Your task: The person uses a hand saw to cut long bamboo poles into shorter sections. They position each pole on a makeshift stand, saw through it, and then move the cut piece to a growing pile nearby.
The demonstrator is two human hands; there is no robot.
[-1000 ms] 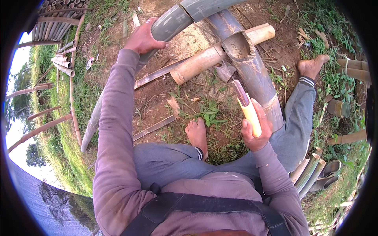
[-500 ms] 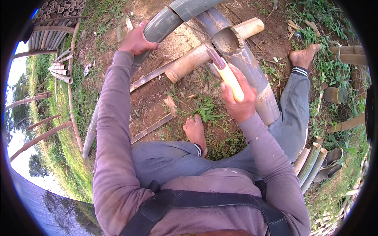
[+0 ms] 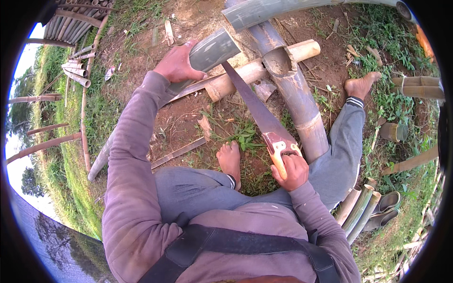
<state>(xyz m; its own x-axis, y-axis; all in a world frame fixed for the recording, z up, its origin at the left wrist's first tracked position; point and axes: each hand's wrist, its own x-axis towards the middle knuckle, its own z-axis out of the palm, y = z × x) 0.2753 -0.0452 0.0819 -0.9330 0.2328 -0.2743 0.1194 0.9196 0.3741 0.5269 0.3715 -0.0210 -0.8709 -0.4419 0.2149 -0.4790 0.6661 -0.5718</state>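
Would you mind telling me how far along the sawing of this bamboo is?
Done: cut bamboo pieces lie stacked nearby. In hand: the left hand steadies the culm while the right hand holds the saw at its end. Left: the culm is not visibly severed.

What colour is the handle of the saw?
The saw handle is reddish-brown with a yellow-orange grip, gripped by the right hand; the head view shows it.
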